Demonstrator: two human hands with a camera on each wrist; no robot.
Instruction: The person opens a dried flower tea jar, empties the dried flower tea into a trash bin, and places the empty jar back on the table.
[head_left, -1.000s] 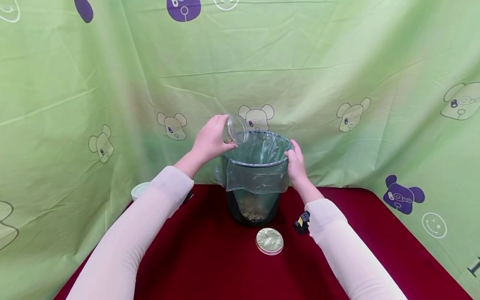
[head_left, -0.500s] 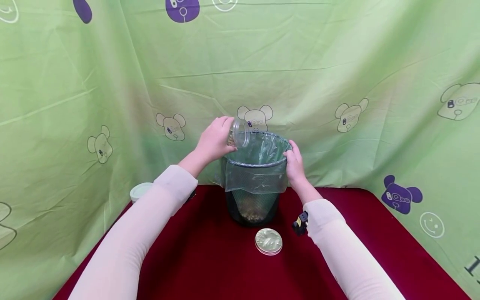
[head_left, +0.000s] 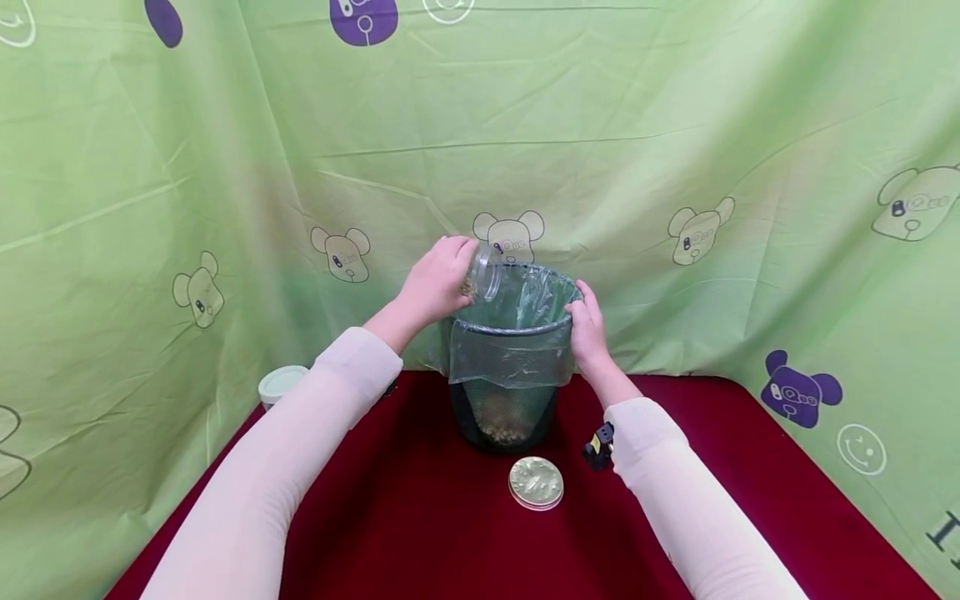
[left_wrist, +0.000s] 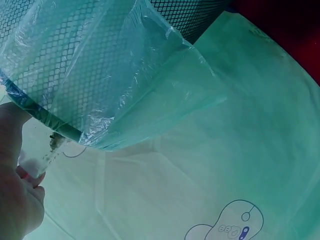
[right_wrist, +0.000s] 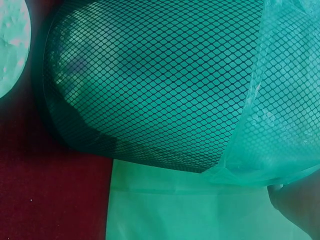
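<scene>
One clear jar [head_left: 489, 273] is tipped sideways at ten o'clock of the single mesh bin [head_left: 517, 404], the left grip [head_left: 437, 282] curled round it, apparently so its small pieces, too tiny to count, can slide into the one green liner [head_left: 513, 358]. The right grip [head_left: 588, 327] pinches the rim at three o'clock, likely as a brace. One gold disc [head_left: 536, 482] lies on the surface [head_left: 420, 500] near six o'clock, one pale-lidded tub [head_left: 282, 382] at nine.
</scene>
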